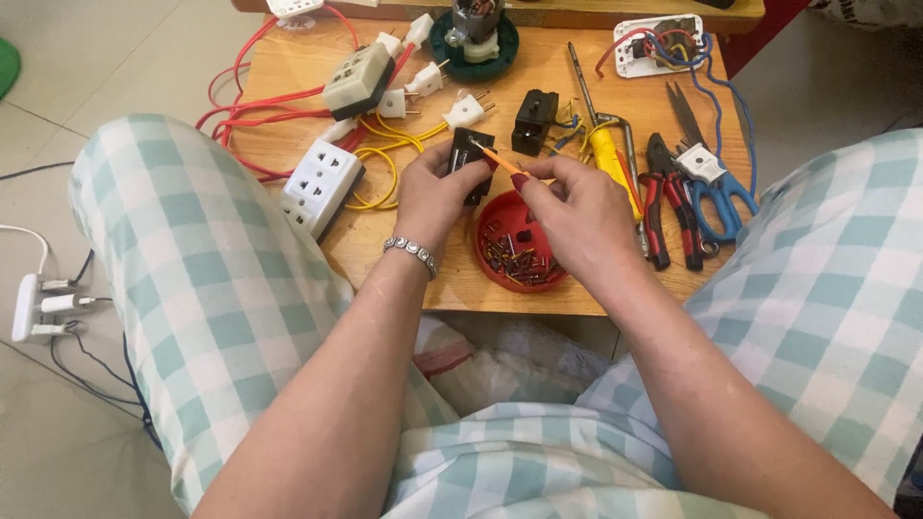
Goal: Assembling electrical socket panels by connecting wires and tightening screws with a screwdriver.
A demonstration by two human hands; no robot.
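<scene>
Two hands: left [435, 187] grips boxy black switch [471, 159]; right [575, 207] pinches slim orange screwdriver [499, 160].

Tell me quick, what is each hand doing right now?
Left hand: closed, holding a small black switch block.
Right hand: closed, holding an orange screwdriver with its tip at the block.

Table [385, 259]: stood between the person's knees, ahead of the lap.
Left hand [435, 192]: held the switch [468, 159] above the table's middle.
Right hand [575, 207]: sat right of the switch, its screwdriver [492, 158] tip touching it.
Lid [500, 252]: lay on the table under both hands, screws [519, 259] inside.
Socket [322, 183]: lay left of the left hand.
Pliers [663, 197]: lay right of the right hand.
Scissors [713, 178]: lay just right of the pliers.
Motor [474, 34]: stood at the far edge, behind the switch.
Power strip [29, 308]: lay on the floor, well left of the table.
</scene>
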